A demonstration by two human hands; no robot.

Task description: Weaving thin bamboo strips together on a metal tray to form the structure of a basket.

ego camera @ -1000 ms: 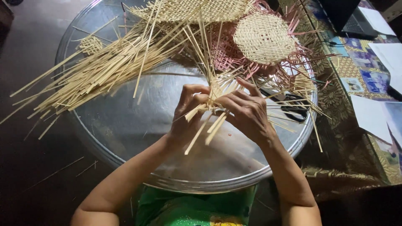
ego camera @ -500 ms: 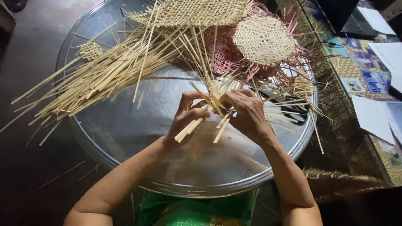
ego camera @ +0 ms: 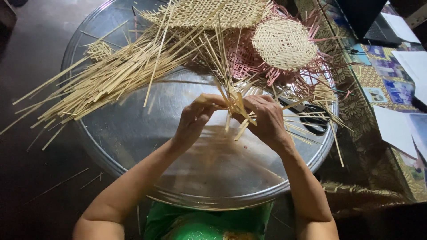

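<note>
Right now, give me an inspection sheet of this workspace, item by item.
Surface: round metal tray, shiny, on a dark floor.
Job's things: small bundle of strips held between both hands; loose pile of strips at left.
Clutter: round woven mat, pink woven piece, scissors.
Grippers: left hand and right hand both pinch the bundle.
Cables: nothing seen.
Surroundings: patterned cloth with papers at right.

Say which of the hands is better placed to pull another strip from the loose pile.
Left, probably. The left hand is on the side of the loose strip pile, which fans across the tray. The right hand grips the small woven bundle on the far side.
</note>
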